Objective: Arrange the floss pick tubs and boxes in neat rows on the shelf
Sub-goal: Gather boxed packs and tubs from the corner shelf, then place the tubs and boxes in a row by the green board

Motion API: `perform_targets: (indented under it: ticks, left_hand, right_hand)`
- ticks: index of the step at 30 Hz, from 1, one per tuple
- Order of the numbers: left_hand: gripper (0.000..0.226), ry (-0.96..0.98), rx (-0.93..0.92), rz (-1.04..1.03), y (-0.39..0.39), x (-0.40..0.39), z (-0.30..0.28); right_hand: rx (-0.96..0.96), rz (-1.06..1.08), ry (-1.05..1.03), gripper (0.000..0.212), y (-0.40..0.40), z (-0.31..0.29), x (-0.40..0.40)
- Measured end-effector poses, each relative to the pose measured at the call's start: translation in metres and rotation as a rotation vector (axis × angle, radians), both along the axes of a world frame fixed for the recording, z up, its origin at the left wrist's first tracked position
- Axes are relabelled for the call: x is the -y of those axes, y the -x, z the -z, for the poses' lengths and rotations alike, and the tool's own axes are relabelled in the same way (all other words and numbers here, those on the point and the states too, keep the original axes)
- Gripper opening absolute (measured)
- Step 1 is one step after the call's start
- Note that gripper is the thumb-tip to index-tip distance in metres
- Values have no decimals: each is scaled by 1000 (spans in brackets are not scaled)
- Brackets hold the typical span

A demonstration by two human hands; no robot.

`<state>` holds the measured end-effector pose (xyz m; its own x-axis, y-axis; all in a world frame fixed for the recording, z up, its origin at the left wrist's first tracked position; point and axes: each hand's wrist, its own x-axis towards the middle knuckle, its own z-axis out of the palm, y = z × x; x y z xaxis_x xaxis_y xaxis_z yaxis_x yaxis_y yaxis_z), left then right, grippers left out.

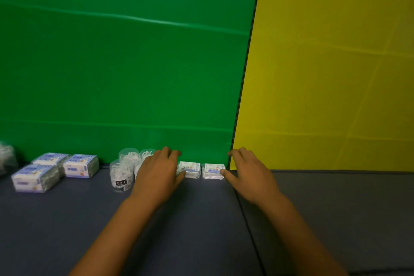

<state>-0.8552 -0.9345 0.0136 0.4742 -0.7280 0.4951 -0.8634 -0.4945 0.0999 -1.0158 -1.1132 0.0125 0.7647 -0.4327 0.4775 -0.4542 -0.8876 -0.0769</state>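
Floss pick boxes (56,169), three pale purple ones, are sitting grouped at the left of the dark shelf (179,219) against the green backdrop (123,63), well apart from both hands. Clear tubs (121,175), about four, are standing just left of the left hand (156,175), partly hidden behind it. Two small flat boxes (201,170) are lying side by side between the hands; the left hand's thumb is touching one, the right hand (248,172)'s thumb the other, fingers relaxed and spread.

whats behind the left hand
Clear floss pick tubs stand behind and beside the left hand, two at the front, two at the back. The hand covers part of them, so more could be hidden there.
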Motion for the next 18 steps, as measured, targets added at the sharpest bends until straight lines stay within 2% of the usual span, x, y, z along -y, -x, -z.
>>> perform_targets:
  ticks: [3,11,18]
  left_hand:
    - [52,-74,0,-50,15,-27,-4]
    - [53,-122,5,-178,59,-118,-7]
    - [57,-131,12,-339,77,-216,-22]
  right_hand:
    - [-16,1,16,55,15,-4,-22]
    - [4,-91,-53,58,47,-6,-89]
    - [-46,-233,-16,62,34,-19,-168]
